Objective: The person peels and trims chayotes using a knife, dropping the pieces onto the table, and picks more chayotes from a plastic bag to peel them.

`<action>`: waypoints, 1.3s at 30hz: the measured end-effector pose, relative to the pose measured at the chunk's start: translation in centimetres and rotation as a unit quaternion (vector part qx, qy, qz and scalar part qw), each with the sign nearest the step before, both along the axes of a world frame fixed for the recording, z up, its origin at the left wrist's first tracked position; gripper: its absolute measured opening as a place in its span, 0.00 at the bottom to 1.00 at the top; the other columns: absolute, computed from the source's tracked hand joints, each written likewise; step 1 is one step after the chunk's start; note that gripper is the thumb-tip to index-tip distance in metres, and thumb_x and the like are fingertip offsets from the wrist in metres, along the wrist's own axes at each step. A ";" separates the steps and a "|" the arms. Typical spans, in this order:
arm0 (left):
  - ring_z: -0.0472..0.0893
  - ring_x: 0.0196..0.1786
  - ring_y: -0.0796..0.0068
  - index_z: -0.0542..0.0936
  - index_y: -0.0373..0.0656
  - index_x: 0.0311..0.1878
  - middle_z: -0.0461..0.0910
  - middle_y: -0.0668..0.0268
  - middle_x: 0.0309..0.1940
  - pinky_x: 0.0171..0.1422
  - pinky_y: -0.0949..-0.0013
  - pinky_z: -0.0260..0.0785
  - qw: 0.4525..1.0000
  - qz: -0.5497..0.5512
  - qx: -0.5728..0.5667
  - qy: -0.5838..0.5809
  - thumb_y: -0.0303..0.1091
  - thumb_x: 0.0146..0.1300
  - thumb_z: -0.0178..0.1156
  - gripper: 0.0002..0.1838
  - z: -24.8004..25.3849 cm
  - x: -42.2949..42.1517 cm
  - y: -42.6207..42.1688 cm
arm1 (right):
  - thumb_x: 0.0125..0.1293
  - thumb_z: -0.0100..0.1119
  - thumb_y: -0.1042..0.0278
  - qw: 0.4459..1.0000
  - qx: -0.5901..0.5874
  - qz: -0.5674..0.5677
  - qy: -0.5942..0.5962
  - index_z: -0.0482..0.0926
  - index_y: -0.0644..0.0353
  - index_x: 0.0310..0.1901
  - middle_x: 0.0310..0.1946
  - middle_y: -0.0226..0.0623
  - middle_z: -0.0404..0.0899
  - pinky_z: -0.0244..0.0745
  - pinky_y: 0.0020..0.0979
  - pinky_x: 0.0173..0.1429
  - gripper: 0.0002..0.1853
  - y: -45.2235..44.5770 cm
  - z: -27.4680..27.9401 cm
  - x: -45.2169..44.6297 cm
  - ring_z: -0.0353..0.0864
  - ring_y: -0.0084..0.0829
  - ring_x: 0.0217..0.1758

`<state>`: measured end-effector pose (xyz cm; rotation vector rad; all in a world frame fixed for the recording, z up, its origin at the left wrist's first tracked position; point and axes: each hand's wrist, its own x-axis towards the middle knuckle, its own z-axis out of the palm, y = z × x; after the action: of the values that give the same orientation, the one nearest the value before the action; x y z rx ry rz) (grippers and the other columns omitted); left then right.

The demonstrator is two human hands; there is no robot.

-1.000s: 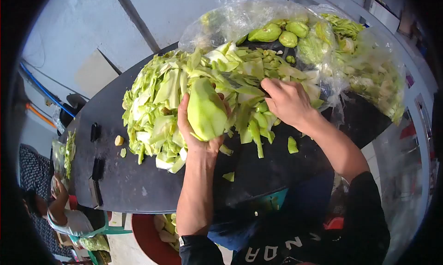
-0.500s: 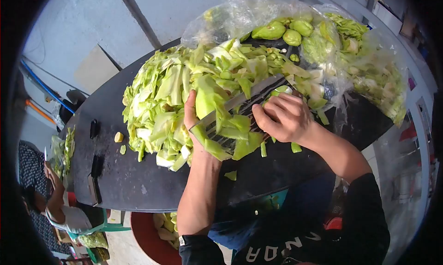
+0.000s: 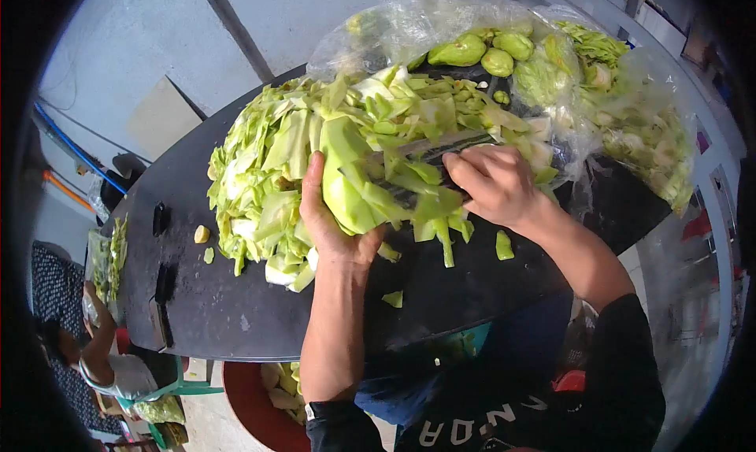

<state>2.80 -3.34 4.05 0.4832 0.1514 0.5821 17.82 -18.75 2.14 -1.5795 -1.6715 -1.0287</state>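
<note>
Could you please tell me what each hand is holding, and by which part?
The left hand holds a green vegetable around its near end; the right hand grips a knife by its handle end.

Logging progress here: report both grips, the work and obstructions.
Left grip cradling chayote. Right grip closed on knife. Green slices partly hide the knife.

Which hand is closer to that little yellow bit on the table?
Left. The left hand, holding the green vegetable, is across the peelings from the yellow bit; the right hand, holding the knife, is farther off, beyond it.
</note>
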 end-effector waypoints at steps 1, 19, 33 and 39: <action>0.83 0.48 0.63 0.76 0.43 0.60 0.83 0.61 0.48 0.52 0.58 0.78 0.999 -0.036 0.013 -0.015 0.54 0.71 0.54 0.26 -0.3 -0.2 0.2 | 0.53 0.60 0.78 0.999 -0.018 -0.020 0.031 0.76 0.58 0.35 0.23 0.31 0.75 0.77 0.35 0.26 0.07 0.3 -0.1 0.3 0.82 0.34 0.25; 0.84 0.38 0.56 0.78 0.44 0.57 0.84 0.59 0.42 0.28 0.58 0.78 0.998 -0.055 0.042 0.013 0.57 0.72 0.49 0.26 -0.6 0.0 -0.2 | 0.58 0.59 0.78 0.989 -0.067 -0.089 0.096 0.74 0.58 0.38 0.26 0.37 0.79 0.79 0.41 0.28 0.08 0.0 -0.4 0.6 0.84 0.43 0.27; 0.83 0.40 0.55 0.76 0.42 0.61 0.81 0.50 0.41 0.26 0.64 0.79 0.996 -0.085 0.036 -0.006 0.61 0.71 0.50 0.31 -0.8 0.2 -0.2 | 0.56 0.65 0.77 0.970 -0.126 -0.133 0.162 0.72 0.59 0.44 0.34 0.42 0.80 0.78 0.46 0.37 0.15 -0.1 -1.0 2.0 0.82 0.52 0.36; 0.81 0.49 0.57 0.74 0.45 0.62 0.81 0.57 0.49 0.48 0.57 0.78 0.997 -0.011 -0.022 0.067 0.69 0.69 0.50 0.36 -1.2 0.7 0.6 | 0.55 0.66 0.77 0.973 -0.106 -0.118 0.166 0.74 0.61 0.45 0.35 0.44 0.82 0.78 0.46 0.37 0.16 -0.5 -0.5 1.3 0.83 0.51 0.36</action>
<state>3.48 -2.78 2.83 0.4811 0.2857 0.5234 19.08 -19.25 1.65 -2.0038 -1.4232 -0.6613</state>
